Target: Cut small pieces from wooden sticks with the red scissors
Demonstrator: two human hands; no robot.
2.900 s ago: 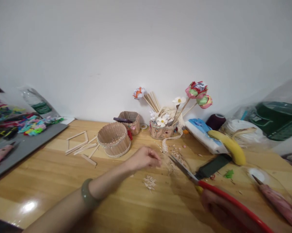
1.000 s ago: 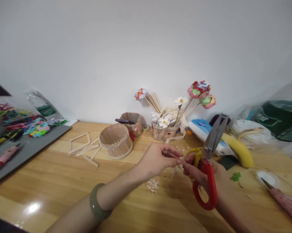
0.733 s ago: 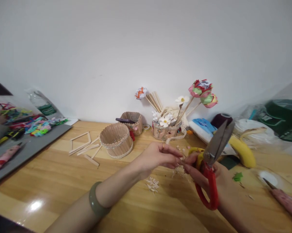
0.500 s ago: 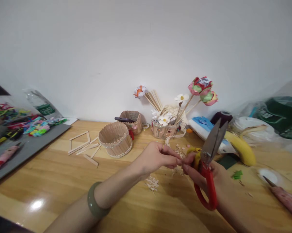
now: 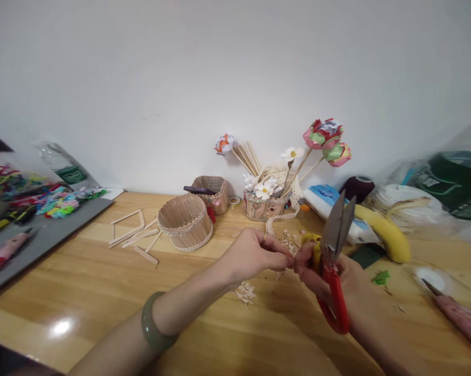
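Observation:
Over the wooden table, my left hand pinches with thumb and forefinger at something too small to make out. Its fingertips meet those of my right hand. A pair of scissors with red and yellow handles hangs in my right hand, its blades pointing up and slightly apart. Below and behind the hands lie small pale wood chips. To the left stands a round basket of wooden sticks, its base trimmed with lace.
Loose craft sticks lie left of the basket. Behind it are a smaller stick basket and a flower-filled holder with lace ribbon. At right are a banana, a tissue pack and a pink-handled pointed tool.
The scissors have tilted slightly, their tips shifting a little left. Both hands keep their fingertips together in nearly the same place; the whole view has shifted slightly.

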